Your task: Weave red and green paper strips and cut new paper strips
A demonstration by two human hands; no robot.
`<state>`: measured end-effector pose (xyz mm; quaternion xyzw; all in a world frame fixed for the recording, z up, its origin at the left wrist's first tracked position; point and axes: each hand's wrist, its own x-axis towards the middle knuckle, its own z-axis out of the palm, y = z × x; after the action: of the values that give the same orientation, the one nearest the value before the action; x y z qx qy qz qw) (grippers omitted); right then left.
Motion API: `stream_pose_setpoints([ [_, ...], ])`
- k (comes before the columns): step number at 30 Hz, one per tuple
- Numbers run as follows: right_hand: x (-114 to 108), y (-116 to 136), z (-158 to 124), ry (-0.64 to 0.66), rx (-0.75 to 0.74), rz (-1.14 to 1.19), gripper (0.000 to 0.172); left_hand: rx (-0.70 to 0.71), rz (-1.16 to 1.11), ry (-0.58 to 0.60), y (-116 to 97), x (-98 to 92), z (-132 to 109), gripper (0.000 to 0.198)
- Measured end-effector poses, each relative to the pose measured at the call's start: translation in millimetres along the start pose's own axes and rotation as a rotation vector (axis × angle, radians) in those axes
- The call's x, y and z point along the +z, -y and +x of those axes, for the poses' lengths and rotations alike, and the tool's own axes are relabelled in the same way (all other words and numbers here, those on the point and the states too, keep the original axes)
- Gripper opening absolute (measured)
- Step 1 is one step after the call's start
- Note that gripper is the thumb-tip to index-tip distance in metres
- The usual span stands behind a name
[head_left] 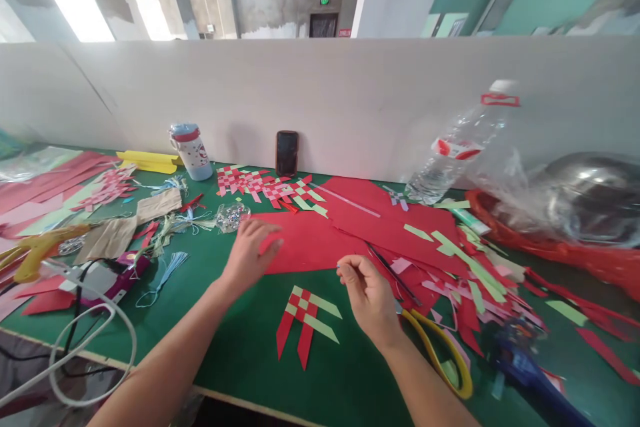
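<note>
My left hand (251, 250) rests with curled fingers on the edge of a large red paper sheet (310, 240), pressing or pinching it. My right hand (367, 297) hovers close to the sheet's near edge, its fingertips pinched together on something too small to make out. Between my forearms, on the green table (240, 340), lies a small woven piece of red and pale green paper strips (305, 320). Yellow-handled scissors (440, 350) lie just right of my right wrist.
Woven red-and-white pieces (260, 185) and a dark phone (287, 153) sit by the white partition. A capped cup (191, 151), a tilted plastic bottle (450, 153), a bagged metal bowl (590, 197), a yellow glue gun (37, 250), a blue glue gun (530, 373) and paper scraps surround the sheet.
</note>
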<state>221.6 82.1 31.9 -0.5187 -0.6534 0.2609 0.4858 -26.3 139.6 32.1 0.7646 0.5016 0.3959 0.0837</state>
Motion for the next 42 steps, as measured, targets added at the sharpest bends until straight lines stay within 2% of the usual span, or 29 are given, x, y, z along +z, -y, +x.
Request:
stream_pose_setpoints([
  [4, 2, 15, -4, 0.016, -0.137, -0.031, 0.024, 0.152, -0.145, 0.161, -63, 5.0, -27, 0.020],
  [6, 4, 25, -9, 0.031, -0.208, -0.030, 0.023, 0.102, -0.312, 0.228, -83, 5.6, -42, 0.018],
  [8, 7, 35, -20, 0.046, -0.257, -0.025, 0.021, 0.010, -0.445, 0.210, -94, 6.1, -55, 0.020],
  [13, 17, 49, -61, -0.037, -0.293, 0.003, 0.017, -0.208, -0.629, 0.094, -101, 5.9, -78, 0.025],
  [21, 35, 47, -101, -0.192, -0.262, 0.033, 0.013, -0.338, -0.805, 0.143, -110, 1.8, -112, 0.027],
  [25, 44, 48, -119, -0.188, -0.233, 0.082, 0.016, -0.384, -0.887, 0.145, -116, -0.5, -130, 0.029],
  [29, 43, 51, -131, -0.119, -0.253, 0.039, 0.027, -0.331, -0.831, 0.137, -115, -3.8, -138, 0.025],
  [33, 27, 51, -135, -0.016, -0.328, -0.132, 0.036, -0.351, -0.760, 0.102, -97, -5.1, -133, 0.026],
  [35, 14, 46, -137, -0.020, -0.341, -0.220, 0.037, -0.403, -0.810, 0.079, -85, -6.4, -127, 0.028],
  [38, -18, 30, -141, -0.105, -0.315, -0.378, 0.035, -0.473, -0.983, 0.037, -70, -9.7, -118, 0.032],
  [42, -78, -4, -141, -0.281, -0.196, -0.699, 0.024, -0.605, -1.190, 0.056, -58, -12.9, -114, 0.026],
])
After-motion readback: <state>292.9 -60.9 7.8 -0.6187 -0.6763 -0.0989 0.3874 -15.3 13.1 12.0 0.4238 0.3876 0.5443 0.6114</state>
